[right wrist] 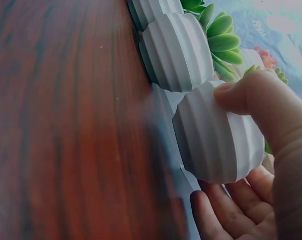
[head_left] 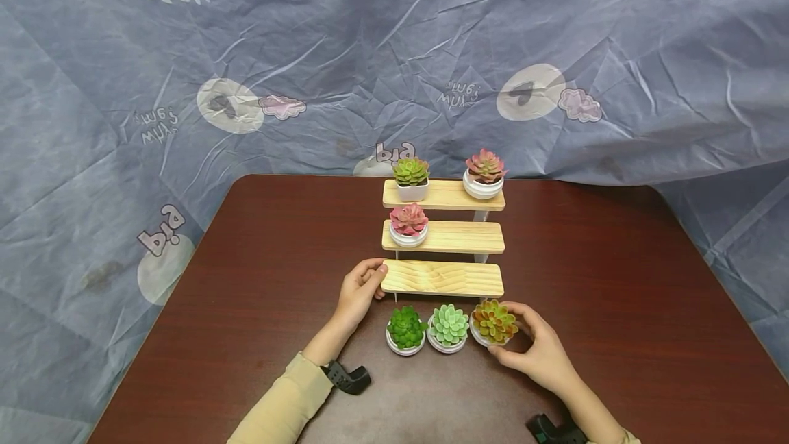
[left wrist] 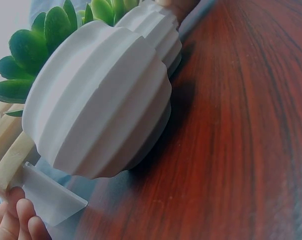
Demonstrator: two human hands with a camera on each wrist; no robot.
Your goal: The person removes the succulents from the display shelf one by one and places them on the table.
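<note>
At the left end of the lowest board (head_left: pixel 444 277) of a three-step wooden shelf, my left hand (head_left: pixel 359 291) pinches the edge, thumb on top. My right hand (head_left: pixel 542 351) holds a white ribbed pot (right wrist: pixel 218 140) with an orange-green succulent (head_left: pixel 495 321), thumb on the near side and fingers round the far side. Left of it, in front of the shelf, stand a pale green succulent (head_left: pixel 448 325) and a dark green succulent (head_left: pixel 407 327), each in a white round pot. The dark green one's pot (left wrist: pixel 101 100) hides much in the left wrist view.
On the middle board (head_left: pixel 465 237) a pink succulent (head_left: pixel 409 220) sits at the left. The top board (head_left: pixel 446 194) bears a green succulent (head_left: pixel 411 172) in a square pot and a reddish succulent (head_left: pixel 485 167). Behind the brown table (head_left: pixel 296 238) hangs a grey-blue cloth (head_left: pixel 345 74).
</note>
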